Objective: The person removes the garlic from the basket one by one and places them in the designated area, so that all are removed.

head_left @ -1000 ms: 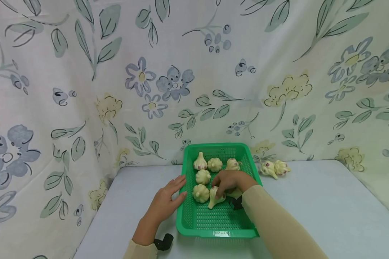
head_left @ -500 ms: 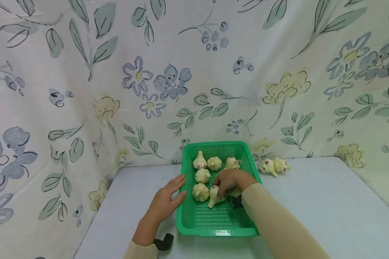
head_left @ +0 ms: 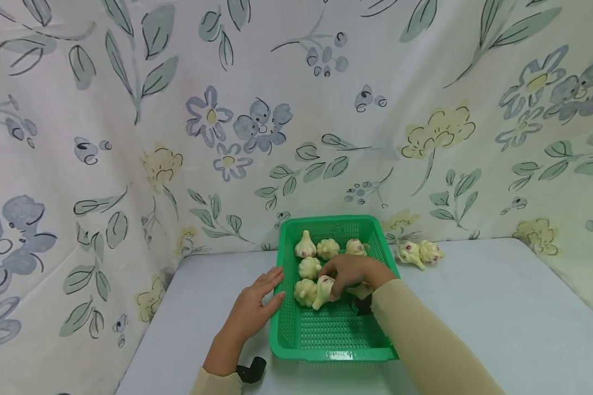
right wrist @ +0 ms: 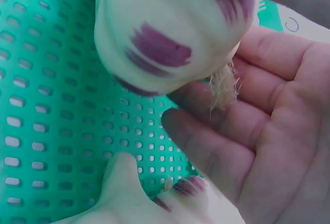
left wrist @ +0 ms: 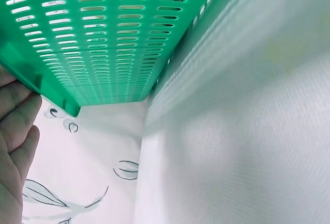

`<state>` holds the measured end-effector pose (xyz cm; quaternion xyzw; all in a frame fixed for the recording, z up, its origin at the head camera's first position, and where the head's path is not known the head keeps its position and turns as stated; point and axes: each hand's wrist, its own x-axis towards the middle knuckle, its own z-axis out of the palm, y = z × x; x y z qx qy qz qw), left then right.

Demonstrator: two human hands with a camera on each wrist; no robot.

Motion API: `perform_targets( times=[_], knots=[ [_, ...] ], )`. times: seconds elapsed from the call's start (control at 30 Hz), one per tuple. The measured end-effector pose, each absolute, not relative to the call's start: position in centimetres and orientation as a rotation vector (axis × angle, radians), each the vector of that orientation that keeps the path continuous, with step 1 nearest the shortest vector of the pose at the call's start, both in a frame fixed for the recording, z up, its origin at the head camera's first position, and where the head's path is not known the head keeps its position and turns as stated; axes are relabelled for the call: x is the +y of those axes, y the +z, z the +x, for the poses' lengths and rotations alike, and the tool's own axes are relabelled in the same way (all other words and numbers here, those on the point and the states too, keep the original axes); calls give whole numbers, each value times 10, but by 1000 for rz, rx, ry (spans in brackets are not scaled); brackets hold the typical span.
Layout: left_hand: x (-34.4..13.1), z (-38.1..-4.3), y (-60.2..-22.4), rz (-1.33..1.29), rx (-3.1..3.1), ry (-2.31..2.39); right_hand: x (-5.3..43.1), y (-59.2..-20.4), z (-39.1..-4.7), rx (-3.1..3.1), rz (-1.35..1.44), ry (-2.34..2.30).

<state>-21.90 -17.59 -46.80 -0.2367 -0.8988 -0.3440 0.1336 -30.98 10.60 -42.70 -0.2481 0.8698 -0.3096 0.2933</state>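
My right hand [head_left: 358,270] reaches into a green perforated plastic basket [head_left: 338,355] and grips a garlic bulb [head_left: 324,289]. In the right wrist view the held bulb [right wrist: 160,38] shows purple streaks and a tuft of roots, with fingers [right wrist: 206,146] curled beside it. The bulb overlaps another garlic bulb [head_left: 304,294] at its left in the head view. My left hand [head_left: 252,304] rests at the basket's left rim, fingers straight. From the left wrist view, its fingertips [left wrist: 31,102] are under the rim's edge, against the slotted basket wall [left wrist: 103,43].
Several more garlic bulbs lie in the basket, among them a bulb [head_left: 305,245] at the back left and a bulb [head_left: 357,247] at the back right. Two garlic bulbs [head_left: 420,253] lie on the white tabletop [head_left: 484,307] right of the basket. A floral cloth [head_left: 296,109] hangs behind.
My right hand has shifted the gripped garlic bulb slightly away from me and left, so it now overlaps the bulb beside it. The left hand stays at the rim.
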Motion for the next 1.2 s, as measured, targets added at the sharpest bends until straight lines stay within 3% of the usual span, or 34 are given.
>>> perform_targets(
  times=[1.2],
  knots=[
    [-177,-220,-470,-708,-2568,-968,109,-419,-312,2108,-734,-1243]
  ],
)
